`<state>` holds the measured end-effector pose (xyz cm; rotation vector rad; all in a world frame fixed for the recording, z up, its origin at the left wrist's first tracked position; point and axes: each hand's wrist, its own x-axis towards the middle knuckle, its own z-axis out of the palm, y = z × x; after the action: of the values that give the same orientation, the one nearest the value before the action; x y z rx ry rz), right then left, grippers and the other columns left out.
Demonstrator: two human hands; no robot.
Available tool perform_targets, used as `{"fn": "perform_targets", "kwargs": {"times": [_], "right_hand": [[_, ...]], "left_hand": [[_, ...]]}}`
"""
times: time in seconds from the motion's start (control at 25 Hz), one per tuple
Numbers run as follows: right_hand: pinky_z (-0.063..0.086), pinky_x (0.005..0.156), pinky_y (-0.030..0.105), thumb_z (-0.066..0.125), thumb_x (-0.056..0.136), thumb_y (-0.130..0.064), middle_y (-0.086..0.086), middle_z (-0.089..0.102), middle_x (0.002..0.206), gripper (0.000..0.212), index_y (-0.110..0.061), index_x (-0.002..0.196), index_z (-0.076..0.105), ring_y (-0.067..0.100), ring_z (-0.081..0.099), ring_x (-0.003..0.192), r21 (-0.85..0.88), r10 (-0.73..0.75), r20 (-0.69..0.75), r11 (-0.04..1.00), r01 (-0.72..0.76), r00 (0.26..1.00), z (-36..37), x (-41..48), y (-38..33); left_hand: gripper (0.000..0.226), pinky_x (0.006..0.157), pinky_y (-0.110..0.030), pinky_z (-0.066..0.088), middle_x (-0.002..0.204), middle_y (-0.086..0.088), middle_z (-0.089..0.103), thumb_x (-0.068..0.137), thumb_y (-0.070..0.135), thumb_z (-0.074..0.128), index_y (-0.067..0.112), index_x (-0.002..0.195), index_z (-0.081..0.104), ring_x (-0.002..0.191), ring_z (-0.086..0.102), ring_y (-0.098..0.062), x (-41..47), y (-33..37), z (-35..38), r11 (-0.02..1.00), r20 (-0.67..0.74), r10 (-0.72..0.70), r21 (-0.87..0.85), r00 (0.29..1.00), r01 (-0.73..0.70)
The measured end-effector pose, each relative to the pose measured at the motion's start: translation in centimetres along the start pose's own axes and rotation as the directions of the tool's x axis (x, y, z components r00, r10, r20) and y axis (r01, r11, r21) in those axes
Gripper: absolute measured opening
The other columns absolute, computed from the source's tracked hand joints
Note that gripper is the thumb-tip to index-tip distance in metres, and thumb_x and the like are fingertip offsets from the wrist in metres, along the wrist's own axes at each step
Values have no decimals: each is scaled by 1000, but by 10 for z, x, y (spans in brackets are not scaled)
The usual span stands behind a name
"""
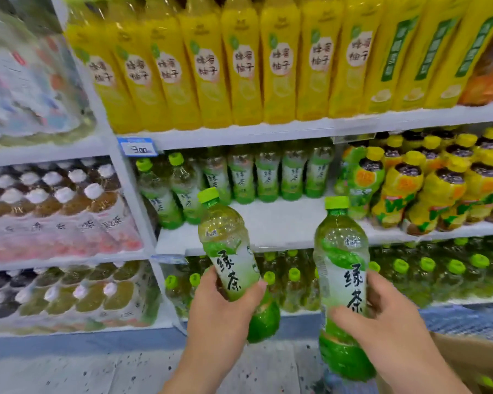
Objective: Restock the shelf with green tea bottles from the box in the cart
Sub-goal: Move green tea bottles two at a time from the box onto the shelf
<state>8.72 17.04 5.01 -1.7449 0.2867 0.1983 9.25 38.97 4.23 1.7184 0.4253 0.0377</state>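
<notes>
The left hand [225, 308] gripped a green tea bottle [231, 245] leaning left; the right hand [390, 319] clasped a second bottle [339, 274] upright. Both reached just above the front lip of the middle shelf [282, 223], where bare board lay open before the back row [268, 177]; the box [473, 354] sat below-right.

The left hand [219, 305] grips a green tea bottle [231, 251] tilted leftward. The right hand [390, 322] grips a second bottle [342, 280], nearly upright. Both are held before the shelf [282, 220], where a row [268, 174] of the same bottles lines the back edge. A box [473, 354] shows at lower right.
</notes>
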Motion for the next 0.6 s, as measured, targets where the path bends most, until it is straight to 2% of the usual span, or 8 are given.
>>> {"fn": "perform_targets", "kwargs": {"times": [0.08, 0.16, 0.28, 0.36, 0.44, 0.6], "right_hand": [[54, 74, 35, 81, 51, -31, -21, 75, 92, 59, -45, 105, 64, 0, 70, 82, 6, -13, -9, 1000, 13, 1000, 42, 15, -3], [53, 73, 33, 83, 60, -18, -18, 75, 91, 51, -41, 103, 66, 1, 71, 80, 1, -38, -21, 999, 38, 999, 78, 27, -8], [55, 72, 35, 82, 65, -17, -15, 76, 88, 45, -39, 101, 67, 5, 71, 79, -47, -81, -57, 996, 78, 995, 118, 57, -12], [55, 64, 25, 80, 67, -15, -19, 75, 85, 41, -36, 100, 67, 1, 70, 75, -67, -114, -67, 992, 109, 991, 134, 80, -12], [51, 53, 13, 78, 70, -13, -22, 74, 84, 43, -40, 101, 65, -3, 69, 71, -89, -170, -64, 982, 164, 983, 146, 104, -12], [51, 51, 13, 77, 71, -10, -23, 74, 83, 51, -53, 95, 62, -2, 69, 70, -91, -299, -70, 952, 292, 952, 160, 153, -10]], "left_hand": [[33, 54, -8, 48, 82, 21, 74, 72, 26, 87, 26, 99, 67, 71, 69, 5, 29, -4, -34, 998, -3, 42, 42, 999, -42], [34, 51, -6, 45, 81, 26, 72, 71, 27, 87, 28, 97, 65, 69, 67, 7, 57, -4, -58, 990, 20, 94, 107, 995, -95], [37, 50, -6, 43, 82, 32, 67, 67, 28, 88, 31, 92, 61, 69, 64, 11, 97, -6, -75, 963, 33, 183, 193, 983, -186], [38, 50, -4, 41, 83, 37, 64, 63, 33, 88, 33, 85, 58, 70, 61, 14, 122, -8, -75, 939, 22, 241, 248, 970, -239], [38, 52, -4, 41, 84, 35, 66, 62, 33, 87, 35, 87, 59, 72, 62, 14, 147, -16, -70, 931, 28, 277, 240, 961, -275], [38, 60, -5, 46, 94, 36, 65, 74, 30, 84, 40, 99, 57, 82, 62, 16, 193, -38, -53, 919, 44, 337, 201, 941, -339]]}}
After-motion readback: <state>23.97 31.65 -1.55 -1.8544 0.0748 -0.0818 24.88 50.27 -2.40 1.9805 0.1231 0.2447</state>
